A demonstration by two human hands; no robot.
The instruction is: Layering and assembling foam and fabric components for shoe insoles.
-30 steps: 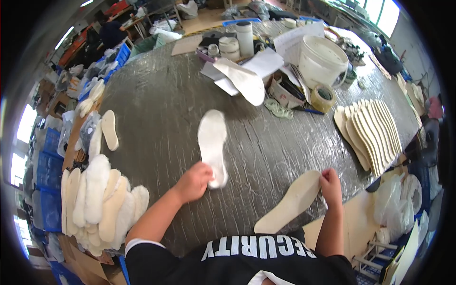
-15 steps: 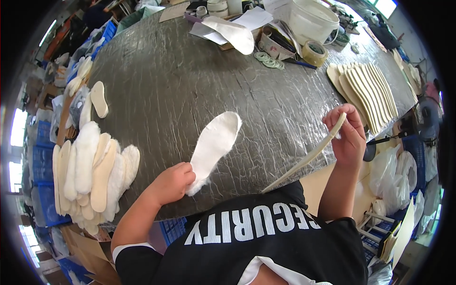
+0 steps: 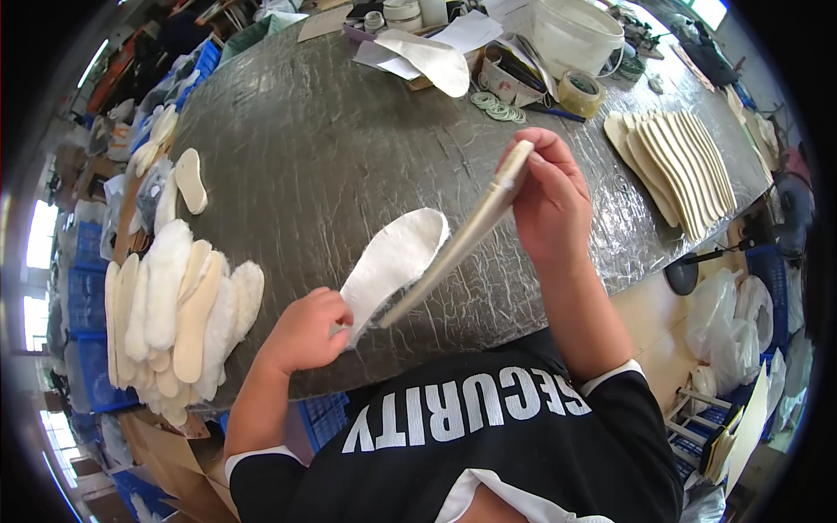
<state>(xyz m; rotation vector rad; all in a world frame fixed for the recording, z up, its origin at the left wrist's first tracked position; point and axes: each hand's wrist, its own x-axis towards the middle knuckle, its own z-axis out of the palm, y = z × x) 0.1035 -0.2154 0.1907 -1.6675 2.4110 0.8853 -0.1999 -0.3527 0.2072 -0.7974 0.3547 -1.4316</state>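
A white fleecy insole (image 3: 398, 251) lies at the middle of the dark table, its near end under the curled fingers of my left hand (image 3: 312, 329). Those fingers are closed on that end. My right hand (image 3: 553, 199) pinches the top of a cream insole (image 3: 475, 228), which is held on edge and tilted, its lower end close beside the white one. The lower part of the cream insole is slightly blurred. At the right stands a row of several cream insoles (image 3: 684, 170). To the left lies a heap of fleecy and cream insoles (image 3: 187, 305).
At the far edge stand a white bucket (image 3: 571, 39), a tape roll (image 3: 581, 93), papers, pale green rings (image 3: 499, 108) and another white insole (image 3: 425, 59). A single insole (image 3: 191, 181) lies at the left. Plastic bags (image 3: 719, 314) hang beyond the table's right edge.
My right hand has carried the cream insole leftward from near the row, over to the white insole. My left hand stays at the white insole's near end, shifted slightly.
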